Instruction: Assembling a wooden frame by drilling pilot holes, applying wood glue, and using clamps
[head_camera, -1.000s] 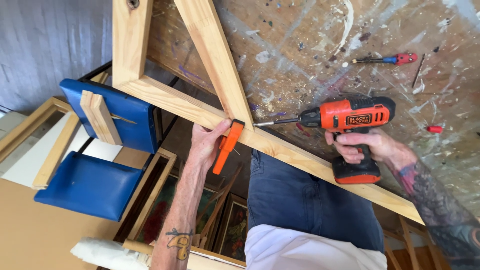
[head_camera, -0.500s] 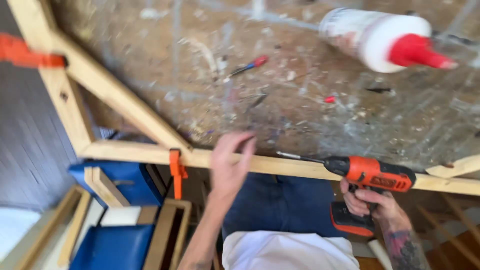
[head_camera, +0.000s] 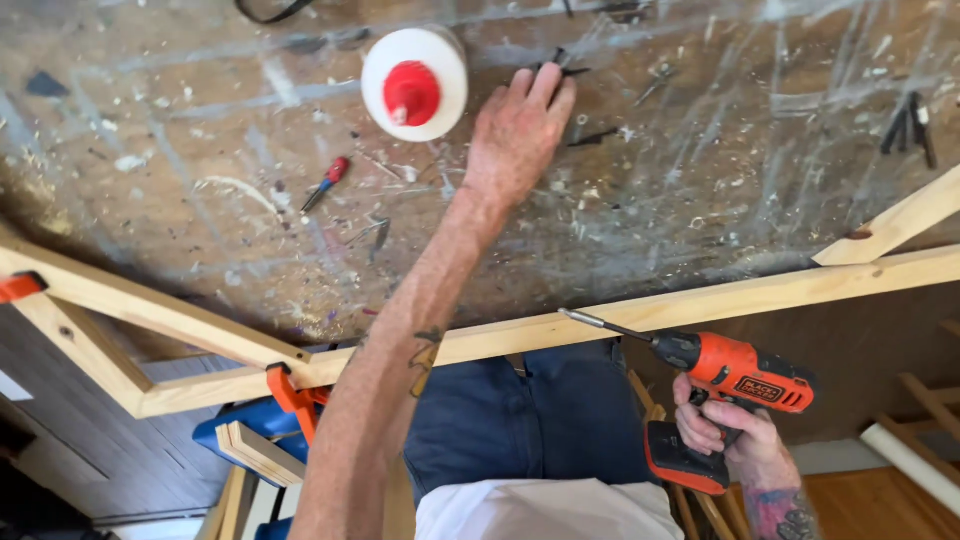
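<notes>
Gripped the orange drill (head_camera: 735, 375) firmly in the right hand (head_camera: 735, 440), fingers closed round its handle, bit aimed up-left and lying just against the near edge of the wooden frame (head_camera: 700, 300). Reached far across the workbench (head_camera: 700, 170) with the left hand (head_camera: 518, 130), fingers spread and extended, nothing clasped, fingertips resting on or just over a few small dark screws (head_camera: 562, 68); could not tell whether any was pinched.

Judged the screws light, hard, smooth and quick to roll or scatter, best pinched one at a time between thumb and forefinger at the shank. Judged the drill heavy at the battery end, rigid, safest held by the handle as it was.

Stood just left of the reaching hand: a white glue bottle (head_camera: 414, 85) with a red cap, close enough to be knocked by the wrist. Lay further left, well apart: a small red-handled screwdriver (head_camera: 325, 183). Lay at the far right of the bench: more dark screws (head_camera: 905, 125). Crossed beneath the forearm: the frame's long rail, pinched at its corner by an orange clamp (head_camera: 290, 395).
</notes>
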